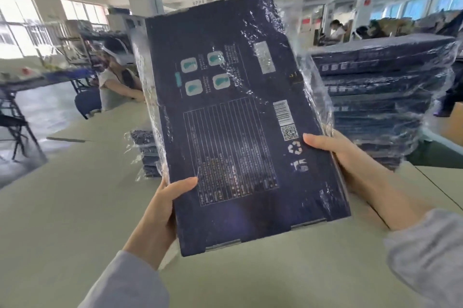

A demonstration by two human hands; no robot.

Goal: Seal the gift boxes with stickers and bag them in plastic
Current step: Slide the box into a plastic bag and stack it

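Observation:
A flat dark blue gift box (238, 119) stands tilted above the table with its printed back facing me, showing a table of text, a barcode and a QR code. Clear plastic bag film (298, 62) covers its upper part and sides; the lower end looks bare. My left hand (160, 217) grips the lower left edge, thumb on the face. My right hand (350, 167) grips the right edge, thumb beside the recycling mark.
A tall stack of bagged dark boxes (380, 102) stands at the right on the pale table (75, 207). A shorter stack (147, 154) sits behind the held box. A seated person (115, 79) is at the far left end; other workers sit in the far background.

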